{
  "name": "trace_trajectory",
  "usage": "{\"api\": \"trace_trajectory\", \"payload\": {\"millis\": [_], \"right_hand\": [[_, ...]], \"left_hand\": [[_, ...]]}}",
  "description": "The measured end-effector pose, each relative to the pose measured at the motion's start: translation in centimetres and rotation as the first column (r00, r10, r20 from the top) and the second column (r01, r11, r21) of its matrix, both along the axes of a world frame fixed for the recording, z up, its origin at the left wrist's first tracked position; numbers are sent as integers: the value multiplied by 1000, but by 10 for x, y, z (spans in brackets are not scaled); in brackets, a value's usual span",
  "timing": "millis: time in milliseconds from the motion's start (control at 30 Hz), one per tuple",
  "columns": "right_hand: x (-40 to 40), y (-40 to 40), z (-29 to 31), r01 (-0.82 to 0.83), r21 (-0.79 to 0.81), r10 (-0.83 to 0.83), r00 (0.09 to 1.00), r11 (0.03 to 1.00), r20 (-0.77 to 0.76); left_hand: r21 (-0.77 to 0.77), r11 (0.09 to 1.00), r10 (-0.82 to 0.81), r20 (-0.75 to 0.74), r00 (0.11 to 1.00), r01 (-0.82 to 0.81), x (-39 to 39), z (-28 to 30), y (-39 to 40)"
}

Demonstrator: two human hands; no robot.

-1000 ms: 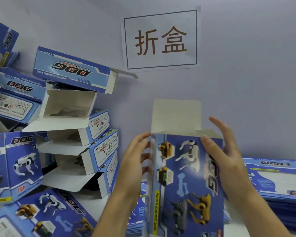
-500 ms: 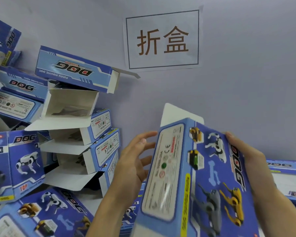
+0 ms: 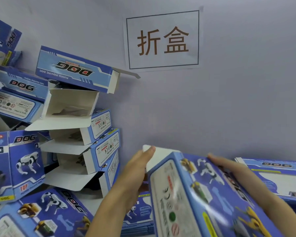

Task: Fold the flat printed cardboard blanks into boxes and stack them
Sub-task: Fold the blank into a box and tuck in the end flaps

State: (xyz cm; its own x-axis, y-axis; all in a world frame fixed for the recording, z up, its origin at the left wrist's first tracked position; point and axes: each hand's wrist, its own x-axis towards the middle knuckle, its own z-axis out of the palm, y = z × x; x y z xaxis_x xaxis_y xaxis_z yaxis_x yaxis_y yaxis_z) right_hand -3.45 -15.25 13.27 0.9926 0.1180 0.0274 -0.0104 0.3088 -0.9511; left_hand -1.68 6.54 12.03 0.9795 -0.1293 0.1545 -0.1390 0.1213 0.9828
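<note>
The box [image 3: 203, 194] is held tilted between both hands, probably so its white end flap [image 3: 161, 156] can be closed. The left hand [image 3: 135, 170] presses flat; the right hand [image 3: 229, 165] lies flat too.

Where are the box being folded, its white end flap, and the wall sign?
Box being folded [image 3: 212, 194], head view, blue printed face.
White end flap [image 3: 162, 158], head view, flap middle.
Wall sign [image 3: 162, 40], head view, between its characters.

I see my left hand [image 3: 137, 170] reaching forward, fingers straight and together, thumb side up. My right hand [image 3: 229, 165] lies flat, fingers extended, forearm angling in from lower right.
</note>
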Motion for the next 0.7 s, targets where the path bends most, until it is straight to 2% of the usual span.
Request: {"api": "trace_trajectory", "payload": {"millis": [67, 133, 233, 300, 333, 400, 500, 700], "right_hand": [[-2, 9, 0, -101, 25, 103, 994, 995, -45], [4, 7, -6, -98, 57, 101, 993, 994, -65], [6, 3, -13, -154, 130, 154, 988, 980, 8], [25, -8, -19, -104, -47, 105, 994, 993, 13], [27, -7, -18, -38, -204, 61, 992, 978, 108], [27, 1, -19, 30, -348, 56, 971, 937, 234], [28, 8, -26, 46, -287, 30, 967, 957, 255], [24, 12, -22, 3, -340, 79, 971, 940, 225]], "left_hand": [[44, 998, 45, -4, 999, -45, 3, -4, 4], [67, 997, 30, 5, 1000, -30, 3, -5, 9], [45, 999, -23, 22, 999, 22, 1, -6, 12], [6, 998, -70, 33, 997, 70, 0, -6, 6], [-12, 995, -94, 31, 995, 95, -1, -5, 2], [-63, 989, -134, 12, 991, 135, -2, -6, -6], [-150, 979, -142, -24, 990, 136, -2, -7, -12], [-110, 992, -59, -6, 998, 58, 4, -13, -7]]}}
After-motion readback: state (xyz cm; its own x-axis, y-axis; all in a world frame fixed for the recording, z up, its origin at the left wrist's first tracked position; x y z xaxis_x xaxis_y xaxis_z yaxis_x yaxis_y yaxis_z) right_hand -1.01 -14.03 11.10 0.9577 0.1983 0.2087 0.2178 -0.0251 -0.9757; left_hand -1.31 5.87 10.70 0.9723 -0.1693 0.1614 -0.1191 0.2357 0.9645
